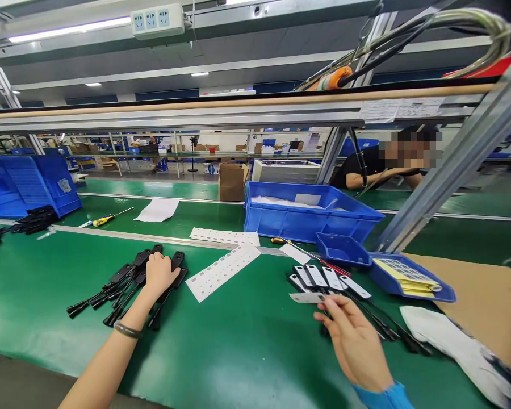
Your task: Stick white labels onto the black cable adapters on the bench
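Note:
My left hand is closed over a black plastic device in a pile of black devices with cables, fingertips partly hidden. Their short cables, with thick black ends, point toward the near side of the bench. A small white label is pinched between the thumb and fingers of my right hand. Just beyond it lie several similar devices with white labelled faces, their cables running down to the right. Between my hands lies a white label sheet with rows of small grey marks, and another label sheet behind it.
A large blue bin stands at the back, with a small blue tray before it. Yellow-backed sheets fill another tray. A screwdriver lies left; a white sleeve-like cloth lies right. A person sits beyond the metal post.

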Demonstrator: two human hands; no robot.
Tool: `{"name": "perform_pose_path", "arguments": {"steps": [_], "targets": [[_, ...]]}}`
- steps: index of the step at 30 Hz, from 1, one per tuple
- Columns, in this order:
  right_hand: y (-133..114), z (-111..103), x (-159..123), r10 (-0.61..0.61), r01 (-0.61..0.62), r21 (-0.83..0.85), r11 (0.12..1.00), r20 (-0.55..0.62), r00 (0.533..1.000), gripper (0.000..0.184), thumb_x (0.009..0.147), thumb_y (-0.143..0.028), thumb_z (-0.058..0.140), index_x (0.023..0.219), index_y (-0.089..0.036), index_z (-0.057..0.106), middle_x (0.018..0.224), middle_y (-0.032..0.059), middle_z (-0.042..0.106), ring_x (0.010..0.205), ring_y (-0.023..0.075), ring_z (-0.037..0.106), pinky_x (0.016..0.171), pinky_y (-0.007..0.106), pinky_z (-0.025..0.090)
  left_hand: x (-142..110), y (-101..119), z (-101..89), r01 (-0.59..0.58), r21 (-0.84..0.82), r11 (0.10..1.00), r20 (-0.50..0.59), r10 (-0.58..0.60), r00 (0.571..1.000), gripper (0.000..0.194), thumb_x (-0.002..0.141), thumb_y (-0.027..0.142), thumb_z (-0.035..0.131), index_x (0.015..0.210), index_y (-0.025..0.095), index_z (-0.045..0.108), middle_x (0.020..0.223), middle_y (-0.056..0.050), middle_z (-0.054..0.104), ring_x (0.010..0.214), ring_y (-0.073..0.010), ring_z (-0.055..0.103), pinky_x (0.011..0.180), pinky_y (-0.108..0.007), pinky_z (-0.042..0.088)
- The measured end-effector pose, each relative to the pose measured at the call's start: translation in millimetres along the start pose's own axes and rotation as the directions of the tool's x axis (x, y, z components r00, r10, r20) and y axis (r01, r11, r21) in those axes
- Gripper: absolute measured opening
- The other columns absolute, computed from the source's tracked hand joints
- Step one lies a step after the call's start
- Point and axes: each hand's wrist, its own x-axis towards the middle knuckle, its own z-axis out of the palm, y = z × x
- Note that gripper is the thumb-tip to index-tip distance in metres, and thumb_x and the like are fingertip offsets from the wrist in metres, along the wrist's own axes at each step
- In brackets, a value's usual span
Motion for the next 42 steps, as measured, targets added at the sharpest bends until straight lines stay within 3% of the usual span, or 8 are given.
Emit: {"name": "perform_pose_path", "arguments": {"steps": [5,7,9,11,18,28,36,42], "targets": [[9,43,5,-0.074,0.075,0.001,0.997,0.183,0.980,0.030,0.075,-0.045,0.072,0.083,-0.021,0.058,0.080,-0.0007,0.051,0.069,0.0123,0.051,0.061,0.024,0.047,-9,33,-18.7,-0.074,-0.036,0.997,-0.039,0.073,0.997,0.037,0.089,0.036,0.047,0.117,0.012,0.046,0.102,-0.015,0.059,0.090,-0.0313,0.059,0.073,-0.039,0.045],[13,60,11,-0.091,0.086,0.032,0.996,0.237,0.967,0.027,0.077,-0.043,0.070,0.085,-0.020,0.057,0.078,-0.0008,0.051,0.066,0.0121,0.050,0.060,0.024,0.045,-17,55,-23.4,-0.087,-0.268,0.960,-0.011,0.087,0.996,0.042,0.089,0.043,0.049,0.121,0.018,0.041,0.100,-0.009,0.059,0.081,-0.0246,0.059,0.065,-0.032,0.044],[20,74,17,-0.093,0.078,0.066,0.995,0.283,0.954,0.027,0.079,-0.043,0.068,0.086,-0.020,0.057,0.074,-0.0012,0.050,0.062,0.0118,0.049,0.057,0.025,0.044,-28,79,-19.7,0.058,-0.668,0.742,0.181,0.086,0.980,0.045,0.082,0.047,0.061,0.114,0.020,0.045,0.086,-0.002,0.057,0.066,-0.0167,0.055,0.055,-0.025,0.040],[27,85,21,-0.080,0.056,0.084,0.995,0.320,0.944,0.026,0.081,-0.043,0.066,0.086,-0.019,0.056,0.070,-0.0019,0.049,0.059,0.0113,0.048,0.055,0.024,0.042,-42,101,-7.7,0.323,-0.847,0.422,0.424,0.169,0.890,0.046,0.074,0.049,0.069,0.103,0.019,0.048,0.074,0.001,0.052,0.054,-0.0111,0.049,0.048,-0.021,0.035],[43,85,19,-0.024,0.033,-0.020,0.999,0.321,0.947,0.028,0.080,-0.042,0.068,0.079,-0.016,0.056,0.066,-0.0021,0.051,0.051,0.0088,0.043,0.047,0.023,0.035,-97,130,25.5,0.689,-0.716,0.112,0.676,0.358,0.644,0.048,0.077,0.036,0.070,0.111,0.017,0.041,0.102,-0.013,0.063,0.080,-0.0182,0.065,0.080,-0.036,0.052],[24,82,-4,-0.064,0.146,-0.212,0.966,0.353,0.934,0.018,0.080,-0.033,0.068,0.076,-0.017,0.060,0.068,0.0002,0.057,0.056,0.0105,0.049,0.050,0.022,0.042,-106,133,15.6,0.767,-0.633,0.108,0.695,0.517,0.500,0.055,0.080,0.018,0.066,0.126,0.018,0.035,0.111,-0.017,0.062,0.101,-0.0304,0.063,0.095,-0.049,0.044],[22,81,-10,-0.054,0.179,-0.296,0.938,0.387,0.921,0.015,0.080,-0.031,0.065,0.075,-0.017,0.061,0.065,0.0003,0.057,0.056,0.0113,0.051,0.051,0.023,0.044,-108,135,15.7,0.791,-0.602,0.110,0.704,0.540,0.461,0.057,0.081,0.019,0.067,0.127,0.018,0.035,0.111,-0.017,0.063,0.103,-0.0317,0.063,0.095,-0.050,0.045],[18,82,-12,-0.069,0.203,-0.321,0.925,0.381,0.922,0.014,0.080,-0.029,0.063,0.074,-0.018,0.060,0.063,0.0001,0.056,0.056,0.0112,0.051,0.050,0.023,0.044,-110,136,17.0,0.774,-0.620,0.127,0.702,0.530,0.475,0.055,0.084,0.027,0.065,0.128,0.018,0.034,0.103,-0.015,0.066,0.101,-0.0309,0.064,0.093,-0.048,0.047]]}}
